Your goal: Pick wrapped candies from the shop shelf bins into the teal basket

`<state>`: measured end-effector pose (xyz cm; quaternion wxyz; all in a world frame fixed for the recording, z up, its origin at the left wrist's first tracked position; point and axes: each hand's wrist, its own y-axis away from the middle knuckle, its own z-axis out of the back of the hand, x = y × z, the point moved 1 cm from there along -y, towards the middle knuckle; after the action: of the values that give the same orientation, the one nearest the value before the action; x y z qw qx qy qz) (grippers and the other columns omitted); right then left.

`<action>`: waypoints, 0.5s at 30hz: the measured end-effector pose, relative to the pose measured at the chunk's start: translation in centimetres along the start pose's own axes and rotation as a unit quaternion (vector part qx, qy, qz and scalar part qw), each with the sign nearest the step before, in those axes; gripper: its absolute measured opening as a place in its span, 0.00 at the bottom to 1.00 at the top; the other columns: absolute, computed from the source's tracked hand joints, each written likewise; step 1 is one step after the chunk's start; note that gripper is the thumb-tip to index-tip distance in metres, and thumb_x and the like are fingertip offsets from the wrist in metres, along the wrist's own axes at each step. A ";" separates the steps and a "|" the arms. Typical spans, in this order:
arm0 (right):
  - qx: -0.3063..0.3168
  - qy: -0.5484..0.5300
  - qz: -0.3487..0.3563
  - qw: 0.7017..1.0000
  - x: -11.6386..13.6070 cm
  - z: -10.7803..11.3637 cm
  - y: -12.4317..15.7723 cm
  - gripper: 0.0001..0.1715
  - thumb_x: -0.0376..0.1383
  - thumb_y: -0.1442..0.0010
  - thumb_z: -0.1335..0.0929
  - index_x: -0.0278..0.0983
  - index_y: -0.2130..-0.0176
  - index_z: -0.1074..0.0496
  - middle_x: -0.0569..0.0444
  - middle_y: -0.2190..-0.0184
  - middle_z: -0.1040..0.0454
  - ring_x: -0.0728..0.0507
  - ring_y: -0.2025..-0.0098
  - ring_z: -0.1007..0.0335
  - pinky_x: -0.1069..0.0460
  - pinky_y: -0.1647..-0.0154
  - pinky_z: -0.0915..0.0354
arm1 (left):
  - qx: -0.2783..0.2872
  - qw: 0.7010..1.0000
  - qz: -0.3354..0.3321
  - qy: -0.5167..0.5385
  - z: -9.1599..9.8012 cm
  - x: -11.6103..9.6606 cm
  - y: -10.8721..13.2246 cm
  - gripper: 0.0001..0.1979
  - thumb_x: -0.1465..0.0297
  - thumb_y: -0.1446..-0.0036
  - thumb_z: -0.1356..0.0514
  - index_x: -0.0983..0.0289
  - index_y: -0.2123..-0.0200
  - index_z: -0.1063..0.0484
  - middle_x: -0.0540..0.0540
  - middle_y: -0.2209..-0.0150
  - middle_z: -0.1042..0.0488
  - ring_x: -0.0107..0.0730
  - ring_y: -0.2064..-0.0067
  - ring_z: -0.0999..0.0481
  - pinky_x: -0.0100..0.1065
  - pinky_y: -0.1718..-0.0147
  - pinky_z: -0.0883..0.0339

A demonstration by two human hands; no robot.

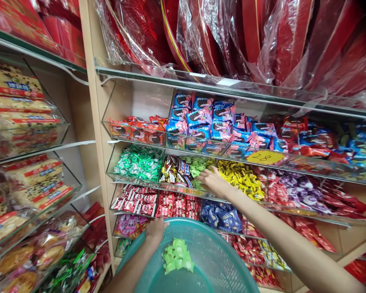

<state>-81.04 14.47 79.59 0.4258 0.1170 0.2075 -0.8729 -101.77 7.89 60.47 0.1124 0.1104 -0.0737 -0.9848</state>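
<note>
My left hand (155, 228) grips the far rim of a round teal plastic basket (213, 252) held low in front of the shelves. Several light green wrapped candies (177, 255) lie in the basket. My right hand (212, 182) reaches into a clear shelf bin and rests, palm down with fingers curled, on the pile of light green candies (198, 165). Whether it holds any is hidden. Yellow wrapped candies (242, 177) lie just right of that hand, and dark mixed candies (175, 171) just left.
Clear tiered bins hold darker green candies (139, 162), red packets (137, 201), blue and pink cookie packs (201, 120) and a yellow "28" price tag (264, 157). Red plastic-wrapped goods (232, 36) fill the top shelf. Bagged cakes (21, 110) fill the left shelving.
</note>
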 end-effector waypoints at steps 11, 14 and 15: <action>-0.071 -0.226 0.044 0.970 10.1 -1.4 2.9 0.16 0.35 0.40 0.39 0.40 0.51 0.36 0.51 0.60 0.31 0.44 0.52 0.42 0.47 0.50 0.50 | 0.007 1.000 0.004 -0.016 0.0 -0.2 0.3 0.20 0.59 0.42 0.55 0.61 0.53 0.34 0.61 0.57 0.26 0.44 0.56 0.28 0.38 0.61 0.35; -0.018 -0.281 0.001 0.959 12.6 -7.0 3.7 0.14 0.35 0.42 0.37 0.39 0.55 0.33 0.51 0.62 0.30 0.44 0.56 0.39 0.49 0.54 0.46 | 0.010 1.000 -0.003 -0.018 0.0 -0.3 0.3 0.20 0.61 0.42 0.54 0.65 0.52 0.35 0.62 0.58 0.26 0.46 0.56 0.28 0.39 0.62 0.35; 0.003 -0.292 -0.007 0.956 13.1 -8.9 4.0 0.13 0.34 0.44 0.36 0.39 0.57 0.32 0.51 0.63 0.30 0.44 0.57 0.38 0.49 0.55 0.45 | 0.008 1.000 -0.006 -0.015 0.0 -0.3 0.3 0.20 0.61 0.42 0.54 0.66 0.52 0.35 0.62 0.59 0.26 0.47 0.56 0.27 0.39 0.62 0.35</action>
<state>-85.59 7.27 65.72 0.4612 -0.1436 0.0722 -0.8726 -101.45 7.67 60.59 0.1041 0.0973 -0.0826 -0.9863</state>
